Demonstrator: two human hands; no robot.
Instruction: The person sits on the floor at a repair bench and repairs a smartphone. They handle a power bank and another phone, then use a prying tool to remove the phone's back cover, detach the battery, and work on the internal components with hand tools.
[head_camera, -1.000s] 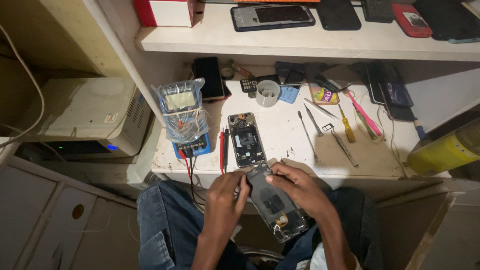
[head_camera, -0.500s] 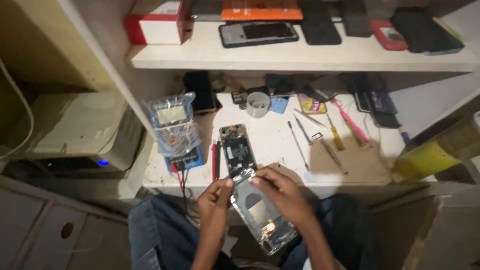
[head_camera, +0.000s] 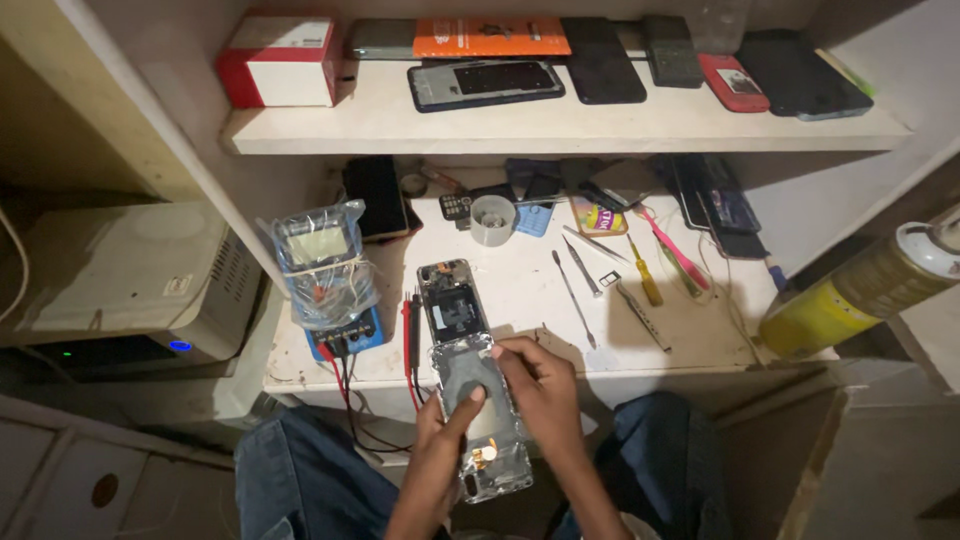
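Both hands work on an opened phone frame over the lap, at the bench's front edge.

The left hand (head_camera: 440, 455) keeps a narrow grip on the silvery phone frame (head_camera: 480, 425), thumb pressed on its face; the right hand (head_camera: 540, 390) pinches its upper right edge. A second opened phone (head_camera: 452, 302) lies on the bench (head_camera: 520, 290) just above, beside a plastic-wrapped multimeter (head_camera: 325, 275).

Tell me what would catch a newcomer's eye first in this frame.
First the opened phone at the bench's front edge, its bare insides up, with the left hand under it and the right hand on top. Left of it stands a blue multimeter wrapped in clear plastic, red and black leads trailing down. Far right, a yellow spray can lies tilted.
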